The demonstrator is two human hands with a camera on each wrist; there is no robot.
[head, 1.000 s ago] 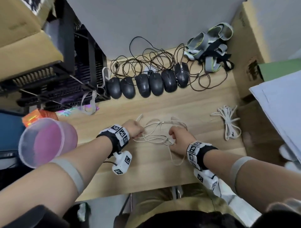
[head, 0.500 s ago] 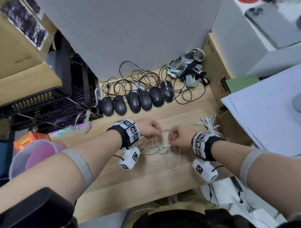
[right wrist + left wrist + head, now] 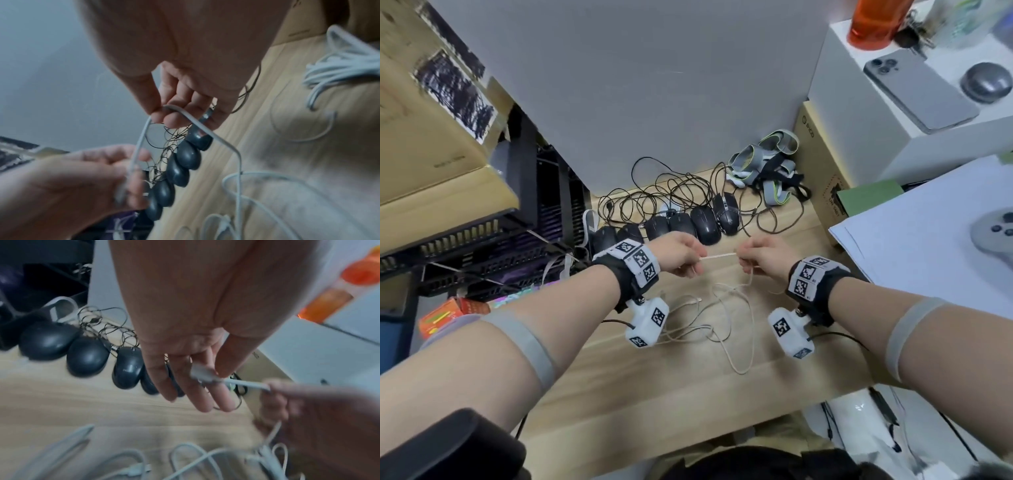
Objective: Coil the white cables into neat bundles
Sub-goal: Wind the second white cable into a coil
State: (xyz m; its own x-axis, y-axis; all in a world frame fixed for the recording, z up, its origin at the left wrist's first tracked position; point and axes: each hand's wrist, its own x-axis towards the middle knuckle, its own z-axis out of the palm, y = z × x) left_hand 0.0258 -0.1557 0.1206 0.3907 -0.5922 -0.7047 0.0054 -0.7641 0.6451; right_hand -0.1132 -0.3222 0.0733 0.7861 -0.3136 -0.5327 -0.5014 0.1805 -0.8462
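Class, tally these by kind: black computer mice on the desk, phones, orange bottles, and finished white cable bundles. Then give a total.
Black computer mice: 6
Phone: 1
Orange bottle: 1
Finished white cable bundle: 1
Total: 9

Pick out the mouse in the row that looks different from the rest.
The rightmost mouse, nearest the straps: angular with glossy markings, while the others are plain and rounded.
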